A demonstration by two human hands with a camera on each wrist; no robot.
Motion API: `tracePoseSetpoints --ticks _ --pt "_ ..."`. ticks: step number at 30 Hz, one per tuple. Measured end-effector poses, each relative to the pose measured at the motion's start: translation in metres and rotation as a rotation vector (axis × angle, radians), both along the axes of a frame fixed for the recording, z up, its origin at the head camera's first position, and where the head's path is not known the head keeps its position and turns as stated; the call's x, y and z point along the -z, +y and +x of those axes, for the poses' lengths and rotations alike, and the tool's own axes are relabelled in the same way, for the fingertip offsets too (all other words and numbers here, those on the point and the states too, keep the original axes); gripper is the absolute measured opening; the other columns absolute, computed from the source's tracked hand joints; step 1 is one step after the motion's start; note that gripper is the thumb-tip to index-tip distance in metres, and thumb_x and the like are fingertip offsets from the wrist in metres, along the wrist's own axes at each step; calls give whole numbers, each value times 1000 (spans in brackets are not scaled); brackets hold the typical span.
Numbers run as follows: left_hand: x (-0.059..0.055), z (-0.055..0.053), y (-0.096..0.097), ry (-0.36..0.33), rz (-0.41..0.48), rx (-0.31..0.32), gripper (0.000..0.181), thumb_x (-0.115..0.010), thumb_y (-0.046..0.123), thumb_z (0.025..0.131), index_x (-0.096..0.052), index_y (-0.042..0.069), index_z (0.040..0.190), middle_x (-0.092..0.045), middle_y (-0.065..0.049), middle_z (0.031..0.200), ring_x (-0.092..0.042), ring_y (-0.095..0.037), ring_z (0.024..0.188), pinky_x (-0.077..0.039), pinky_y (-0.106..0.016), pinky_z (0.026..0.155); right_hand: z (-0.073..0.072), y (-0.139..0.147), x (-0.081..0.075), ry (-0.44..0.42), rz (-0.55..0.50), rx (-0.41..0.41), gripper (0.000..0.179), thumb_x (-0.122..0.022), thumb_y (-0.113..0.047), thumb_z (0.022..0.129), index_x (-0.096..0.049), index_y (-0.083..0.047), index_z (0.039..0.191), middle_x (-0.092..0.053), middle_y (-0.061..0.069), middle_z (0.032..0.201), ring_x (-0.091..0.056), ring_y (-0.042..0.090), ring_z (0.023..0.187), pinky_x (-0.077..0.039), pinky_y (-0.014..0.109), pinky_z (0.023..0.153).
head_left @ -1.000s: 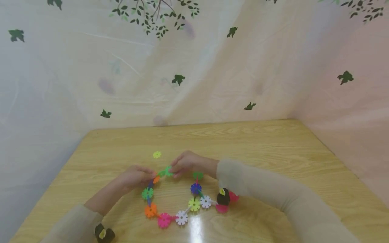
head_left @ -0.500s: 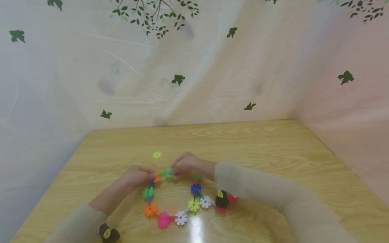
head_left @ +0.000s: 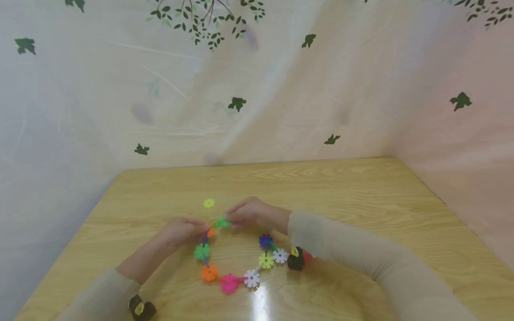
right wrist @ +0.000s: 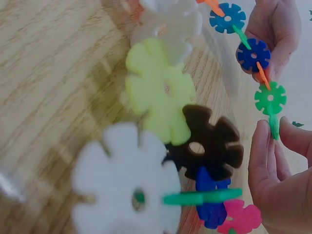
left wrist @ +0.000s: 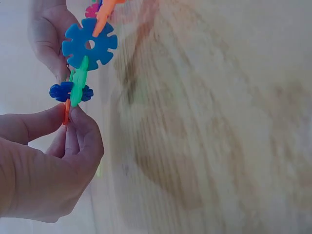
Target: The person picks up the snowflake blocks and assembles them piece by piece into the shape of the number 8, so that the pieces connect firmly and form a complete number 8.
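Observation:
Notched plastic snowflake discs are joined in a curved chain; its near part includes a pink disc (head_left: 229,283), an orange disc (head_left: 209,272) and a white disc (head_left: 251,278). My left hand (head_left: 182,232) pinches a small orange disc (left wrist: 67,113) between thumb and fingers, at the chain's far left. Just to the right, my right hand (head_left: 253,211) holds the end green disc (right wrist: 274,127), seen edge-on between thumb and fingers. It joins another green disc (right wrist: 270,98). On the right side, a blue disc (head_left: 266,241) lies below my right wrist, and my sleeve hides part of the chain there.
A loose yellow disc (head_left: 209,203) lies on the wooden table (head_left: 341,187) beyond the hands. A pale curtain (head_left: 273,111) with leaf prints hangs behind the table. Dark wrist pieces (head_left: 296,258) sit at both cuffs, the right one over the chain.
The near part of the chain has shifted right and slightly away from me. Both hands keep their hold, with only slight movement. The loose yellow disc stays put on the table.

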State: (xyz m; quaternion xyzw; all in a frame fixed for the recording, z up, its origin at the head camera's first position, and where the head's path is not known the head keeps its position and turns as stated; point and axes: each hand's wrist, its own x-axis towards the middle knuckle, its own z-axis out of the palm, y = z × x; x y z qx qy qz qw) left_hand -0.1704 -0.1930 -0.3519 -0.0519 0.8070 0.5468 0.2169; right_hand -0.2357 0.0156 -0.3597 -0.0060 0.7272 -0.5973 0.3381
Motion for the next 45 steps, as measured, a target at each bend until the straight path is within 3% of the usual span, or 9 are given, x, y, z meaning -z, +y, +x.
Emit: tracePoseSetpoints --ticks 9,15,17,22,26,35,40,43,45 --pt "6 6 2 -55 83 -9 38 -65 15 90 -61 -12 116 -76 -7 94 -69 -5 82 -59 -29 85 -5 5 3 -37 3 5 30 -67 1 85 -66 2 114 -71 18 109 -67 10 65 -60 25 76" --pt "5 9 2 -39 114 67 39 -63 11 91 -58 -17 117 -74 -18 102 -70 -11 89 -58 -32 88 -5 7 4 -37 -22 -20 31 -66 7 83 -65 7 114 -71 21 107 -67 11 63 -61 27 76" --pt "5 9 2 -9 66 92 38 -63 12 91 -59 -16 116 -73 -21 103 -70 -13 90 -59 -34 88 -3 7 5 -35 -21 -39 31 -65 8 83 -64 8 114 -70 23 109 -67 12 63 -61 28 77" --pt "5 2 8 72 -183 78 37 -67 26 88 -69 -3 110 -74 -16 102 -69 -16 90 -58 -36 84 0 8 6 -40 -12 -62 31 -65 7 83 -65 8 113 -70 24 107 -68 13 63 -61 29 76" --pt "5 -5 16 96 -243 80 36 -68 31 87 -71 1 108 -74 -15 104 -68 -19 92 -57 -37 84 2 7 8 -45 -28 -58 30 -66 8 82 -65 8 112 -70 25 105 -68 14 63 -61 29 75" --pt "4 -8 27 70 -193 117 34 -69 25 87 -70 -2 109 -70 -20 114 -68 -28 101 -57 -40 89 8 5 9 -38 -60 -53 29 -66 8 82 -66 10 111 -69 27 106 -69 14 63 -61 30 74" --pt "1 -7 27 67 -159 108 33 -68 19 88 -68 -6 109 -68 -23 116 -66 -33 107 -56 -41 92 7 5 6 -32 -42 -64 28 -68 5 82 -67 7 110 -70 25 105 -71 17 68 -61 30 76" --pt "1 -7 26 60 -134 105 32 -66 17 89 -67 -7 110 -67 -23 117 -65 -34 109 -56 -42 94 2 5 -1 17 23 -107 26 -71 -1 82 -69 2 108 -72 20 104 -74 20 78 -61 31 78" --pt "1 -7 25 51 -116 97 32 -66 15 90 -66 -8 111 -67 -23 118 -64 -34 111 -55 -43 95 -3 4 -8 103 108 -153 25 -73 -7 82 -71 -3 107 -74 14 103 -74 19 84 -61 29 78"
